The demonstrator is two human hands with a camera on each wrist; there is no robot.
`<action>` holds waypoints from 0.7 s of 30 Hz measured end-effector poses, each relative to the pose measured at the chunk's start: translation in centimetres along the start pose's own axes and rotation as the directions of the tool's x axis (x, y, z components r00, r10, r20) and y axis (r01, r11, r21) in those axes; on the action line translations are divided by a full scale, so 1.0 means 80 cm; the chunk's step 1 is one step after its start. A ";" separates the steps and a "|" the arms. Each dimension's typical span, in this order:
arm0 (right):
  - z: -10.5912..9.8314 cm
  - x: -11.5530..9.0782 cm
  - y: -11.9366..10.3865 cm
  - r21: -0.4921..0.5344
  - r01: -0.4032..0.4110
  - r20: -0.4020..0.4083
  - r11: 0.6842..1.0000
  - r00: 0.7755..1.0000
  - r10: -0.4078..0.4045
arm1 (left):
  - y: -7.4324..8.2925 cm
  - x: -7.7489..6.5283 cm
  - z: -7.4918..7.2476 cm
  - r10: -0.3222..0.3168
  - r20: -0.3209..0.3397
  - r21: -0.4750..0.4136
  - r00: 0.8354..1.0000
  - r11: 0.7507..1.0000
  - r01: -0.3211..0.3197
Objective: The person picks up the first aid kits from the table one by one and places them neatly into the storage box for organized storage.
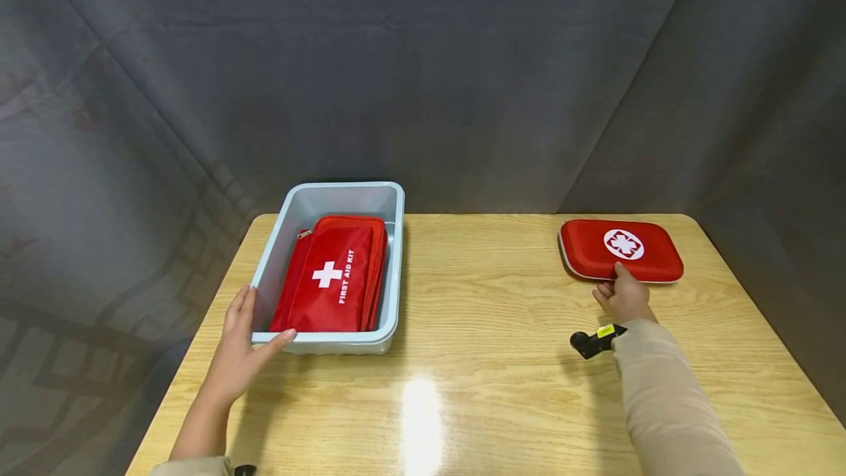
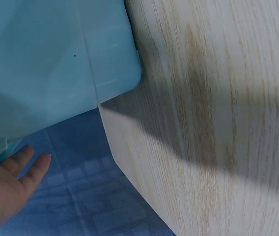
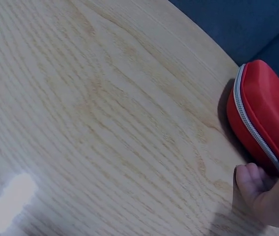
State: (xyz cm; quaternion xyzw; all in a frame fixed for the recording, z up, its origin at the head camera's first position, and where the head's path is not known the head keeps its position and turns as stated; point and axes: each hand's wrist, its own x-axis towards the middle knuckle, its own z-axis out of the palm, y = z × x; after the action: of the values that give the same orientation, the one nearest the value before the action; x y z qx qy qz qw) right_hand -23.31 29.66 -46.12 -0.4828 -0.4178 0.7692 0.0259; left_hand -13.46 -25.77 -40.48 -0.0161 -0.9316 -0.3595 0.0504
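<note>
At the table's back right lies a red zippered first-aid case (image 1: 581, 248) with a white round emblem. My right hand (image 1: 628, 298) pinches its front edge, thumb on top and fingers curled low against the side; in the right wrist view the fingers (image 3: 251, 179) sit beside the case's silver zipper (image 3: 252, 128). On the left is a light grey-blue plastic bin (image 1: 394, 292) holding a red first-aid pouch (image 1: 311, 307) with a white cross. My left hand (image 1: 236, 347) rests spread around the bin's near left corner, thumb across the front rim and fingers along the left side.
A wooden table (image 1: 489, 300) carries both bin and case, with bare wood between them. Behind it hangs a dark grey curtain (image 1: 463, 94), also along both sides. A black wrist camera (image 1: 595, 341) juts from the right sleeve.
</note>
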 end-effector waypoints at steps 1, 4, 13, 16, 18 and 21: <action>0.000 0.004 0.000 0.001 -0.007 0.000 1.000 1.000 0.007 | 0.000 0.000 0.000 -0.001 0.000 0.002 1.000 1.000 0.001; -0.001 0.001 0.001 0.002 -0.015 0.011 1.000 1.000 0.015 | 0.000 -0.002 -0.002 -0.004 0.000 0.002 1.000 1.000 0.004; 0.003 -0.018 -0.010 0.077 -0.113 0.044 0.991 0.993 0.110 | -0.001 -0.004 -0.004 -0.004 0.003 -0.010 1.000 1.000 0.004; 0.004 -0.006 -0.010 0.171 -0.137 0.016 0.976 0.990 0.137 | -0.001 -0.004 -0.004 -0.002 0.002 -0.009 1.000 1.000 0.002; 0.003 0.006 -0.011 0.202 -0.127 -0.011 0.971 0.991 0.132 | -0.001 -0.004 -0.005 -0.001 0.004 -0.009 1.000 1.000 0.001; -0.002 0.028 -0.012 0.277 -0.135 0.016 0.951 0.991 0.135 | -0.001 -0.004 -0.005 -0.002 0.007 -0.010 1.000 1.000 0.002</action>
State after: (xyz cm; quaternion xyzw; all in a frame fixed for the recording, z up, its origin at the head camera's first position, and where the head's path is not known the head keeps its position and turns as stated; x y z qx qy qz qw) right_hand -24.72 31.42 -47.13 -0.5029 -0.2720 0.8194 0.0412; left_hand -13.13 -26.07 -40.25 -0.0165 -0.9300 -0.3643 0.0467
